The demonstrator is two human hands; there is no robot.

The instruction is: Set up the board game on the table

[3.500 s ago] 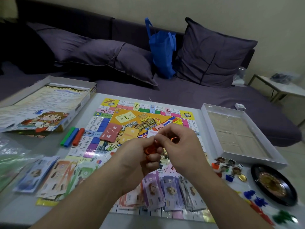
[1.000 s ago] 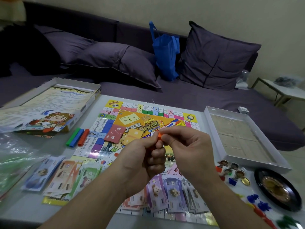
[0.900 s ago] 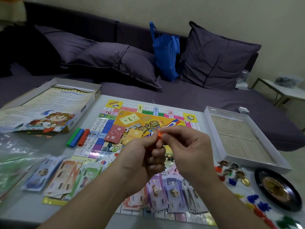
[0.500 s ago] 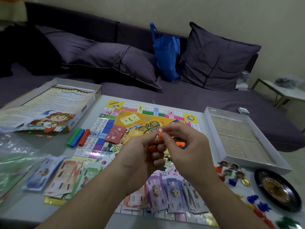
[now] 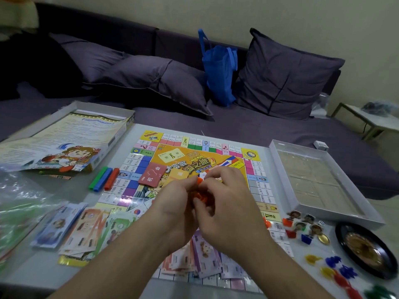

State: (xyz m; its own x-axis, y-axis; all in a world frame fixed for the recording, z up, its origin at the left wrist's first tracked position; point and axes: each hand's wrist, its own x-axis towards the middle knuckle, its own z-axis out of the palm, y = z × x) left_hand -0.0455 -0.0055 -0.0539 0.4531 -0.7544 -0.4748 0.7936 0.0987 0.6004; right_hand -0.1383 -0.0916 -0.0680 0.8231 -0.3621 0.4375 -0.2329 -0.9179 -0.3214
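Most of the setup looks done: colourful square game board (image 5: 194, 169) lies flat on the tabletop (image 5: 43, 266), paper money fanned alongside. My left hand (image 5: 174, 203) and right hand (image 5: 226, 201) pinch small orange plastic pieces (image 5: 199, 194) above the board; sorting remains.

Straight beyond the grip, a dark purple sofa (image 5: 259, 130) runs along a pale wall (image 5: 216, 16). A blue tote bag (image 5: 220, 72) stands upright on its seat, directly behind the grip. Just right of the bag a large purple cushion (image 5: 285, 76) leans on the backrest. Left of the bag lie two more cushions (image 5: 164, 80), slumped and overlapping. A small white box (image 5: 321, 145) sits on the seat, beyond and right of the grip. Far right stands a white side table (image 5: 380, 124) bearing a dark bundle (image 5: 380, 106), too blurred to identify
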